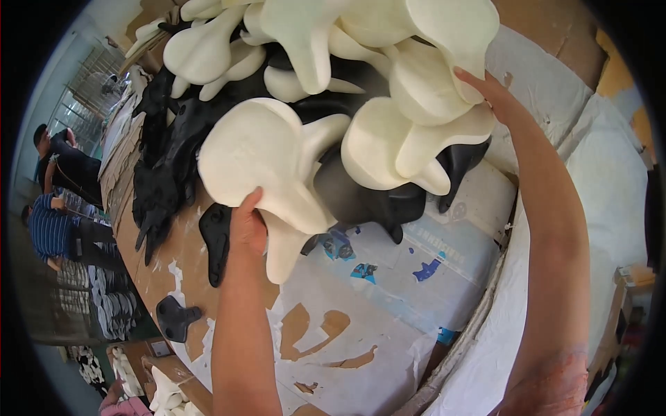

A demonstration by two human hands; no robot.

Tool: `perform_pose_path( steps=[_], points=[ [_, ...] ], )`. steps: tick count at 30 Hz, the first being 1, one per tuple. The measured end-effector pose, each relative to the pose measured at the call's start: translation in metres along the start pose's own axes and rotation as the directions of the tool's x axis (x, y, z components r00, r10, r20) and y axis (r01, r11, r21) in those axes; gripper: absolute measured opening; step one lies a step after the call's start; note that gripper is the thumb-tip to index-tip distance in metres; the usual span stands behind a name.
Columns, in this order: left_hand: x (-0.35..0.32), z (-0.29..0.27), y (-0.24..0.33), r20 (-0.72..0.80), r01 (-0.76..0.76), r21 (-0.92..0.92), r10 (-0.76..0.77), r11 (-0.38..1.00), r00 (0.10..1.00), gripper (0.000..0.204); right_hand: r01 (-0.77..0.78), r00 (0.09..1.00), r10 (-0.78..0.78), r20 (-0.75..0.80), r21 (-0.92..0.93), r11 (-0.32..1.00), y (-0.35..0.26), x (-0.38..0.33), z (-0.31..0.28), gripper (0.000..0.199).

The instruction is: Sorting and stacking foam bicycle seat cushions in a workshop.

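In front of me lies a heap of cream foam bicycle saddle pads and black saddle shells. My left hand (248,225) is closed on the near edge of a large cream saddle pad (253,149), thumb on top, fingers hidden underneath. Another pad's narrow nose (283,253) points toward me just beside that hand. At the heap's right side my right hand (489,93) curls over the edge of an upper cream saddle pad (458,35); most of its fingers are hidden. Below it, further pads (378,142) overlap. A dark saddle shell (368,194) lies under them.
Torn cardboard and printed paper (347,333) cover the worktop. Black shells (173,145) pile at its left, and a single small black piece (177,317) lies nearer. White sheeting (555,139) lines the right side. Two people (66,222) stand beyond the left edge; another's pink sleeve (128,408) shows lower left.
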State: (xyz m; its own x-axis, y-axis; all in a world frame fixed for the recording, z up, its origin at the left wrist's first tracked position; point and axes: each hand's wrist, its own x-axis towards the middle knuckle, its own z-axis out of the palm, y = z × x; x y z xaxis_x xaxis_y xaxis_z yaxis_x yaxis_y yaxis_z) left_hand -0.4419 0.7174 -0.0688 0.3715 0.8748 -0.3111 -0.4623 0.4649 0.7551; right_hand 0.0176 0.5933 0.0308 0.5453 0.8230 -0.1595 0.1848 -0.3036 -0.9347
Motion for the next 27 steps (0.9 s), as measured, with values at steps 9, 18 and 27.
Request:
perform_pose_path(
  steps=[9, 18, 27],
  points=[
    [-0.101, -0.017, -0.019, -0.152, -0.104, -0.218, 0.071, 0.970, 0.986, 0.055, 0.230, 0.969, -0.196, -0.151, 0.257, 0.939, 0.056, -0.079, 0.047, 0.066],
    [-0.173, -0.088, -0.061, -0.242, -0.110, -0.572, -0.040, 0.813, 0.969, 0.062, -0.253, 0.967, 0.108, 0.231, 0.822, 0.510, 0.140, -0.186, 0.189, 0.056],
    [-0.349, -0.121, 0.064, -0.387, -0.289, -0.142, 0.215, 0.947, 0.896, 0.064, -0.307, 0.931, 0.003, 0.365, 0.779, 0.547, 0.113, -0.367, 0.331, 0.056]
  ],
)
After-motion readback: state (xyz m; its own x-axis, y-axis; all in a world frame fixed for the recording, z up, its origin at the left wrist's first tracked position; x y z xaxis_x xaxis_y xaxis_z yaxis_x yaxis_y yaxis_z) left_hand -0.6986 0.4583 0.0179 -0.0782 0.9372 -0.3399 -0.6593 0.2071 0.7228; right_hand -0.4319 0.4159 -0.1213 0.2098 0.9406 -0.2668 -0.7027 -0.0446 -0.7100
